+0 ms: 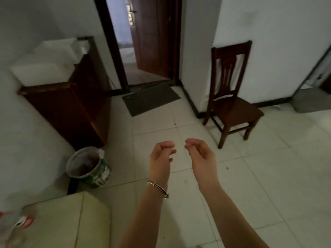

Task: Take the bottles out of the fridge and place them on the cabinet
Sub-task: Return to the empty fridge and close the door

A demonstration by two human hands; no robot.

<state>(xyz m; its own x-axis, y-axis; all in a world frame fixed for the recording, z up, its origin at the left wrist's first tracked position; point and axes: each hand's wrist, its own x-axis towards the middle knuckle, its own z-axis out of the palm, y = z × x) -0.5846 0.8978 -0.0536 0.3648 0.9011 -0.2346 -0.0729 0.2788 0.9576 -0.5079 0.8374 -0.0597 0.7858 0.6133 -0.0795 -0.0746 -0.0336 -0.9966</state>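
Both of my hands hang in front of me over the tiled floor, holding nothing. My left hand (161,158), with a silver bangle on its wrist, has its fingers loosely curled. My right hand (200,154) is loosely curled too, its fingertips close to those of the left. At the bottom left corner stand clear plastic bottles with red caps (16,224), blurred, on a pale beige cabinet top (71,217). No fridge is in view.
A dark wooden cabinet (75,108) with white boxes (46,63) on top stands along the left wall. A bucket (87,165) sits on the floor beside it. Ahead are an open wooden door (150,36) and a grey doormat (150,99). A wooden chair (231,97) stands at the right.
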